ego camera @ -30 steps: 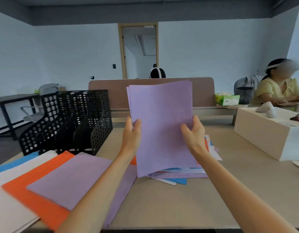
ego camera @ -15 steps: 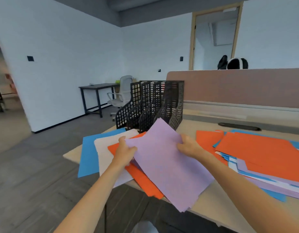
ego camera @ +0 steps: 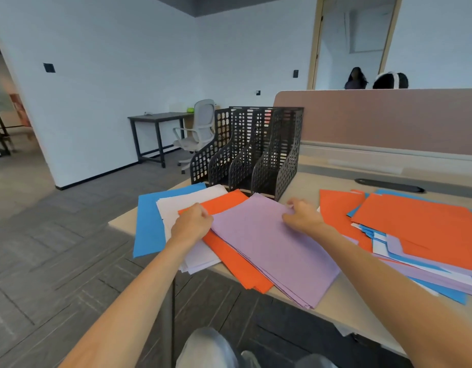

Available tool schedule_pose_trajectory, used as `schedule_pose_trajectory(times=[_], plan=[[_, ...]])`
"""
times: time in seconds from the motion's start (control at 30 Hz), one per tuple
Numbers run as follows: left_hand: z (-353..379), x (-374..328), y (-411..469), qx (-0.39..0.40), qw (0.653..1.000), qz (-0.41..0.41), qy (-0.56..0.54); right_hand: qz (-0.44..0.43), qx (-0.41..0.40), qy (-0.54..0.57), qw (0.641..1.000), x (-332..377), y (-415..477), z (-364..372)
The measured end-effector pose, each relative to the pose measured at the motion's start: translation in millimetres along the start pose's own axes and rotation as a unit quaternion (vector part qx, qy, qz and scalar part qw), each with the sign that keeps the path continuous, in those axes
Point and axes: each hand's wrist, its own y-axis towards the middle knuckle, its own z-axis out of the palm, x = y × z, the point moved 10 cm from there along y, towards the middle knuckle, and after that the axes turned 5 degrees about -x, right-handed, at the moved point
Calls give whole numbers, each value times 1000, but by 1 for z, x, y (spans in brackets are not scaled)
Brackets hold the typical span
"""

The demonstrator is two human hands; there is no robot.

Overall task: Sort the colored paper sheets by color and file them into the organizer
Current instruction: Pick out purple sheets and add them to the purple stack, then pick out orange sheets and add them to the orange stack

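Left hand (ego camera: 192, 224) and right hand (ego camera: 301, 216) pinch the thin purple paper sheets (ego camera: 272, 248) with curled fingers. The sheets hang over the tan bench (ego camera: 333, 304) edge and could slide off.

Both hands hold a stack of purple sheets (ego camera: 269, 248) at the corner of the worktop (ego camera: 336, 304).

The left hand (ego camera: 193, 221) grips the stack's left edge with curled fingers, and the right hand (ego camera: 302, 216) grips its far right edge. The stack lies on an orange pile (ego camera: 229, 261), which overlaps a white pile (ego camera: 181, 203) and then a blue sheet (ego camera: 148, 221), all fanned leftward past the worktop's edge. The black mesh organizer (ego camera: 256, 147) stands just behind them. To the right lies a mixed pile (ego camera: 428, 229) with orange on top.
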Motion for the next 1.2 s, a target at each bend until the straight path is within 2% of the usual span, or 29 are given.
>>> schedule_pose_trajectory(times=[0.1, 0.23, 0.37, 0.47, 0.53, 0.63, 0.67, 0.73, 0.87, 0.93, 1.03, 1.13, 1.2], plan=[[-13, -30, -9, -63, 992, 53, 97, -24, -67, 32, 997, -4, -4, -25], [17, -103, -17, -47, 987, 152, 30, -51, -141, 76, 986, -31, -19, -70], [90, -197, -38, 41, 971, 229, -61, -22, -175, 83, 981, -97, -44, -108], [155, -262, -61, 123, 954, 254, -103, 50, -189, 69, 978, -166, -65, -131], [191, -294, -70, 165, 947, 249, -119, 89, -178, 44, 979, -209, -78, -144], [232, -329, -75, 186, 944, 246, -116, 103, -48, -81, 990, -254, -90, -141], [243, -337, -74, 181, 946, 246, -109, 107, -6, -106, 989, -265, -93, -138], [260, -345, -70, 158, 952, 244, -98, 106, 11, -107, 989, -277, -94, -141], [256, -350, -60, 44, 947, 259, -183, 0, -62, -225, 972, -264, -90, -159], [234, -349, -58, -40, 933, 268, -236, -10, -87, -248, 965, -265, -89, -168], [209, -339, -61, -123, 913, 257, -293, 35, -195, -202, 959, -278, -95, -196], [214, -336, -60, -91, 917, 217, -322, 70, -286, -68, 953, -293, -105, -219], [221, -338, -60, -47, 918, 197, -341, 102, -318, 109, 936, -304, -108, -230]])
